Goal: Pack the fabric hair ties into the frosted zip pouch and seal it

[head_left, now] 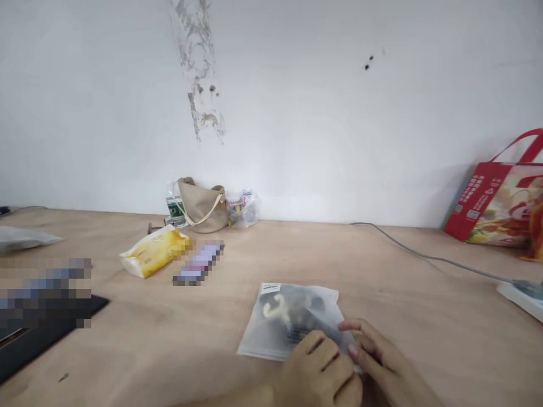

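A frosted plastic bag (271,333) lies flat on the wooden table in front of me. It has a small white label at its top left corner, and a cream-coloured curved piece and darker shapes show dimly through it. My left hand (320,367) is closed over the bag's lower right part, fingers curled, its fingertips hidden beneath. At the bag's right edge, my right hand (382,362) grips it with thumb and forefinger. The corner between the two hands is mostly covered.
A yellow tissue pack (155,251) and a blurred phone (198,263) lie to the left. Behind them stand a beige handbag (203,206) and a water bottle (175,203). A grey cable (424,255) runs right, near a red shopping bag (479,198).
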`<move>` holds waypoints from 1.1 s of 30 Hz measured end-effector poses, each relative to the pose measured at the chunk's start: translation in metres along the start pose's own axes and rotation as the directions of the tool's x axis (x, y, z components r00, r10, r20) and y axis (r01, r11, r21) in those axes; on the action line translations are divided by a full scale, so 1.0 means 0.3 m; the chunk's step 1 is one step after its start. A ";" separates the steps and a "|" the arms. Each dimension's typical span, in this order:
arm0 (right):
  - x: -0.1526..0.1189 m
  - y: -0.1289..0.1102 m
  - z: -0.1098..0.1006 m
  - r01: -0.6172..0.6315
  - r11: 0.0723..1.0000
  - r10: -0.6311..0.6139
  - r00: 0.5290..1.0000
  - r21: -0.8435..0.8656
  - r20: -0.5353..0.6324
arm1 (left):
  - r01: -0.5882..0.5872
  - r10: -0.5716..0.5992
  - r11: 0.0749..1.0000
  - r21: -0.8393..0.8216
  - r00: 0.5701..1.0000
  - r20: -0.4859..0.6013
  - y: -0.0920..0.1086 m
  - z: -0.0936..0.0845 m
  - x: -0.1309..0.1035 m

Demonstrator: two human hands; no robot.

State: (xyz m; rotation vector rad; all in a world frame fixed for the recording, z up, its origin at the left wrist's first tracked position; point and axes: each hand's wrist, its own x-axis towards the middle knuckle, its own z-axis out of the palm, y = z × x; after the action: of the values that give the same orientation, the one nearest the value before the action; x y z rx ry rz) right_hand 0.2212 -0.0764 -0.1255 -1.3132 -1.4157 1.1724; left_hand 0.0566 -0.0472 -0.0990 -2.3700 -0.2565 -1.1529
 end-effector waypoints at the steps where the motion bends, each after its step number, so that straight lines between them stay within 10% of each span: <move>1: -0.003 0.003 -0.002 -0.024 1.000 0.023 1.000 0.020 0.010 | 0.006 -0.006 1.000 0.008 1.000 0.007 0.001 0.005 0.012; 14: 0.017 -0.027 -0.093 -0.095 0.994 0.089 0.990 -0.049 -0.114 | 0.003 -0.022 0.994 0.108 0.983 0.181 -0.106 -0.109 -0.011; 23: -0.057 -0.015 -0.157 -0.145 0.974 0.113 0.977 -0.174 -0.182 | 0.362 -0.366 0.930 0.069 0.884 0.291 -0.176 -0.289 -0.146; 25: -0.058 0.000 -0.172 -0.133 0.976 0.090 0.968 -0.175 -0.232 | 0.628 -0.576 0.778 -0.021 0.727 0.374 -0.187 -0.310 -0.146; 28: -0.028 0.007 -0.213 -0.122 0.968 0.071 0.971 -0.220 -0.229 | 0.963 -0.783 0.265 -0.049 0.245 0.572 -0.228 -0.306 -0.127; 30: 0.001 -0.006 -0.233 -0.113 0.941 0.075 0.989 -0.320 -0.128 | 0.997 -0.682 -0.077 -0.026 -0.034 0.730 -0.259 -0.278 -0.110; 33: 0.037 -0.045 -0.220 -0.096 0.931 0.109 0.994 -0.353 0.017 | 0.956 -0.459 -0.291 0.029 -0.166 0.873 -0.282 -0.216 -0.086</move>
State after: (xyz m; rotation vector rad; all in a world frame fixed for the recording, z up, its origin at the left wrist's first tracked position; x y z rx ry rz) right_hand 0.2821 -0.0599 -0.0995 -1.6366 -1.6558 1.0446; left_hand -0.0353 -0.0057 -0.0559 -3.0990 -2.8731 -0.7783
